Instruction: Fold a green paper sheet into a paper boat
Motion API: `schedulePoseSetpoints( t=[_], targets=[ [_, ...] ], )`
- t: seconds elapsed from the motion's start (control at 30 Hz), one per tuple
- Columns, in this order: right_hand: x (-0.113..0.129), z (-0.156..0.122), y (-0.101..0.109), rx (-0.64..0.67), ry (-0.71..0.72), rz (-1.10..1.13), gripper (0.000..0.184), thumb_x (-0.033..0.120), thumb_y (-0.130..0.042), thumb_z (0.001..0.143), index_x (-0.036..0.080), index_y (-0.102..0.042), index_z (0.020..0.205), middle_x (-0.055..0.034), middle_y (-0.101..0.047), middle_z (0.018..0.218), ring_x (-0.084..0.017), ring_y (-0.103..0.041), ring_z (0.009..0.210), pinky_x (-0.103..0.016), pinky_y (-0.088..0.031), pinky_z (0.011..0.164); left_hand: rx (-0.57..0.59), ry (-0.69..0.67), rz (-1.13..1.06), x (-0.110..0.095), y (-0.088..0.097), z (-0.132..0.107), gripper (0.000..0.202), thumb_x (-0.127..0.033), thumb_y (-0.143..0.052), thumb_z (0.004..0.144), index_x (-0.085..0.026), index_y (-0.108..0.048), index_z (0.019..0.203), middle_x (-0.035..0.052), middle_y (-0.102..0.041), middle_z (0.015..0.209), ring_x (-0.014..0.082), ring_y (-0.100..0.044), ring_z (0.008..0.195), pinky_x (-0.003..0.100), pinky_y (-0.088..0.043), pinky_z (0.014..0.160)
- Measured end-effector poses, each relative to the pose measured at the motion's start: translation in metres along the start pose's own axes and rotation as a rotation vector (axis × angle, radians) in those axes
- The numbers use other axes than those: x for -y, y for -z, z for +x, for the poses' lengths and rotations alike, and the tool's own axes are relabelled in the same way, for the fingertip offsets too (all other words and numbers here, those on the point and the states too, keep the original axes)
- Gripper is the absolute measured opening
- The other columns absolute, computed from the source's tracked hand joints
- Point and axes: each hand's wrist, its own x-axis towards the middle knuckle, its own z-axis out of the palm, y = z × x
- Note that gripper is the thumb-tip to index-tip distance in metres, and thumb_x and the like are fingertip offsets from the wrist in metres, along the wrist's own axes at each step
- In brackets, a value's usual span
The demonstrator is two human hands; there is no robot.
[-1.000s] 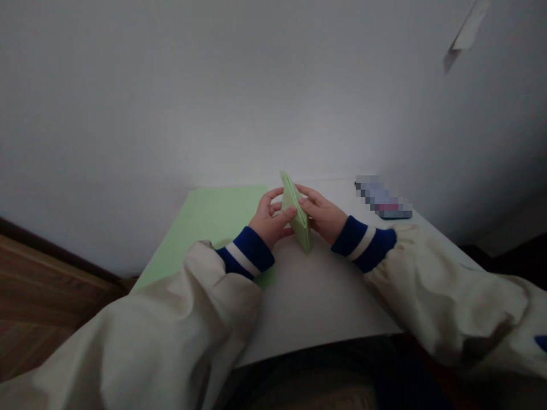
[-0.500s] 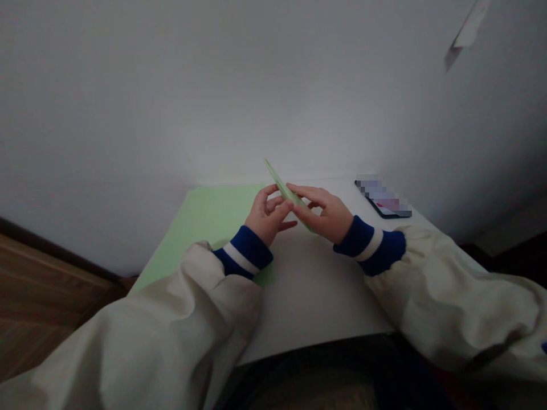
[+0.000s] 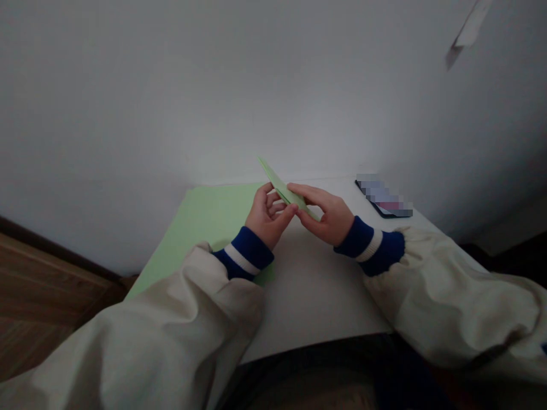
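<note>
Folded green paper [image 3: 278, 187] slants up-left toward the white wall [image 3: 273, 85], long axis pointing away; the right hand [image 3: 326, 216], nearer its lower end, pinches it between thumb and fingers, while the half-curled left hand [image 3: 268, 218] presses a thumb against it.

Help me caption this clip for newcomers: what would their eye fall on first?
The folded pale green paper comes first, held up between the left hand and the right hand near the far edge of the white table. Next come the cream sleeves with blue-and-white cuffs, reaching in from both lower corners. A larger green sheet lies on the table's left, and a partly pixelated smartphone sits far right.
</note>
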Motion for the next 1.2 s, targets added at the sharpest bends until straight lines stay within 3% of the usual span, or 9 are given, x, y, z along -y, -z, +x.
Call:
schedulePoseSetpoints(
  t=[0.2, 0.43, 0.57, 0.77, 1.0, 1.2],
  targets=[
    [0.004, 0.0, 0.001, -0.011, 0.052, -0.09, 0.045, 0.019, -0.049, 0.077, 0.017, -0.049, 0.122, -0.0104, -0.057, 0.123, -0.018, -0.052, 0.115, -0.037, -0.044, 0.098, 0.004, -0.103, 0.155, -0.002, 0.0, 0.0, 0.05, -0.023, -0.063, 0.069, -0.021, -0.035, 0.11, 0.0048, -0.056, 0.099, 0.0126, -0.06, 0.079, 0.024, -0.044, 0.063],
    [0.011, 0.003, 0.003, 0.032, 0.076, -0.175, 0.055, 0.012, -0.046, 0.074, 0.012, -0.039, 0.128, -0.0138, -0.048, 0.132, -0.02, -0.045, 0.122, -0.037, -0.041, 0.102, -0.017, -0.235, 0.413, -0.007, 0.002, -0.001, 0.055, -0.018, -0.06, 0.066, -0.02, -0.036, 0.116, 0.0061, -0.055, 0.105, 0.0144, -0.058, 0.082, 0.025, -0.044, 0.061],
    [0.017, 0.006, 0.0, 0.059, 0.021, -0.276, 0.062, 0.011, -0.047, 0.073, 0.018, -0.033, 0.133, -0.0097, -0.036, 0.142, -0.023, -0.039, 0.127, -0.041, -0.045, 0.097, -0.015, -0.302, 0.544, -0.013, 0.001, -0.002, 0.058, -0.016, -0.057, 0.064, -0.019, -0.037, 0.119, 0.0089, -0.052, 0.112, 0.0177, -0.055, 0.091, 0.028, -0.045, 0.065],
    [0.014, 0.005, -0.006, -0.048, 0.049, -0.281, 0.074, 0.016, -0.053, 0.07, 0.015, -0.023, 0.138, -0.0143, -0.045, 0.134, -0.025, -0.043, 0.123, -0.043, -0.039, 0.102, 0.001, -0.485, 0.645, -0.01, 0.001, 0.003, 0.06, -0.014, -0.054, 0.062, -0.015, -0.04, 0.12, 0.0105, -0.052, 0.113, 0.022, -0.051, 0.101, 0.037, -0.045, 0.083],
    [0.012, 0.005, -0.008, -0.11, 0.014, -0.262, 0.074, 0.02, -0.052, 0.075, 0.017, -0.019, 0.141, -0.0132, -0.046, 0.133, -0.024, -0.044, 0.122, -0.04, -0.041, 0.101, -0.018, -0.641, 0.754, -0.008, -0.002, 0.004, 0.053, -0.015, -0.049, 0.069, -0.015, -0.041, 0.122, 0.0111, -0.052, 0.112, 0.0236, -0.047, 0.104, 0.044, -0.041, 0.09],
    [0.012, 0.005, -0.009, -0.095, -0.013, -0.24, 0.077, 0.017, -0.054, 0.072, 0.021, -0.02, 0.142, -0.0096, -0.045, 0.134, -0.025, -0.046, 0.12, -0.041, -0.046, 0.096, -0.013, -0.573, 0.822, -0.008, -0.004, 0.003, 0.056, -0.017, -0.043, 0.072, -0.012, -0.038, 0.127, 0.0131, -0.05, 0.111, 0.0239, -0.048, 0.103, 0.043, -0.042, 0.089]
  ],
)
